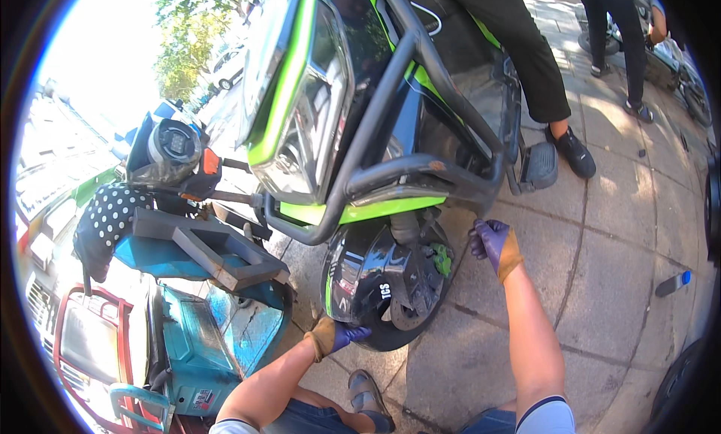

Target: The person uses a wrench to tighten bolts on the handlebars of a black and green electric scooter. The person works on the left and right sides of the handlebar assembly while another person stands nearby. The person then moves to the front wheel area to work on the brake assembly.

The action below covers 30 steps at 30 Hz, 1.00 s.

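The front wheel of a black and green scooter stands before me, under a glossy black fender with white lettering. My left hand, in a purple and tan glove, grips the wheel's near left edge; its fingertips are partly hidden there. To the right of the wheel, apart from it, my right hand hangs in the same kind of glove. Its fingers are curled together, and anything between them is too small to make out. A brake disc and a bright green part show on the wheel's right side.
Black tubular crash bars jut out above the wheel. At left stands a teal vehicle beside a grey frame. A person's shoe is close to the footpeg. A bottle lies on the paving.
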### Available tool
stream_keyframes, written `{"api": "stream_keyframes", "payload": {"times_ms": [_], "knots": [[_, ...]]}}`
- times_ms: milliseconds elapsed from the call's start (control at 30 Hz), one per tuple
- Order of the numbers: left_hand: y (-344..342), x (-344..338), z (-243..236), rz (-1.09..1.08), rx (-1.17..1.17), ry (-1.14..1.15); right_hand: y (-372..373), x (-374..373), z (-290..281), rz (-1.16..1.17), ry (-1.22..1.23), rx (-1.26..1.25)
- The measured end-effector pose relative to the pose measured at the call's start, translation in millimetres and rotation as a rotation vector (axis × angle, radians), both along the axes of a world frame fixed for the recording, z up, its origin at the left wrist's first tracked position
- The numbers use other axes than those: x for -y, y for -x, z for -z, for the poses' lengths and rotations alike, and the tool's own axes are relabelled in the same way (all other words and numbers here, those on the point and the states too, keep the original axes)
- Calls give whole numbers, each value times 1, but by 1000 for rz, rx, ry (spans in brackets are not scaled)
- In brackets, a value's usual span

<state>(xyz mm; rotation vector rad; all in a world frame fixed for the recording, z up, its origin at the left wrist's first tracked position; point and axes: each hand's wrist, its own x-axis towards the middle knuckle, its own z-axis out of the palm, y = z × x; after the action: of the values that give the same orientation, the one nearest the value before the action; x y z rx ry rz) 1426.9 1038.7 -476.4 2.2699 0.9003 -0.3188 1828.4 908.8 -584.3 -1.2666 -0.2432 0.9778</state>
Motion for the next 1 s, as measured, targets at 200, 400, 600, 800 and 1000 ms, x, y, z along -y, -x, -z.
{"api": "stream_keyframes", "payload": {"times_ms": [200, 400, 600, 800, 1000], "knots": [[-3, 3, -18, -6, -51, -44, 12, 2, -24, -104, 32, 100], [-16, 8, -1, -13, 120, -83, -52, 64, -42, -573, 549, 902], [3, 5, 3, -103, 146, 5, -40, 236, 70, -669, 1183, 860], [-13, 9, -13, -72, 11, -68, 101, 313, 157, -403, 1167, 960], [0, -2, -8, -11, 48, -88, 119, 325, 189, -245, 1246, 855]]}}
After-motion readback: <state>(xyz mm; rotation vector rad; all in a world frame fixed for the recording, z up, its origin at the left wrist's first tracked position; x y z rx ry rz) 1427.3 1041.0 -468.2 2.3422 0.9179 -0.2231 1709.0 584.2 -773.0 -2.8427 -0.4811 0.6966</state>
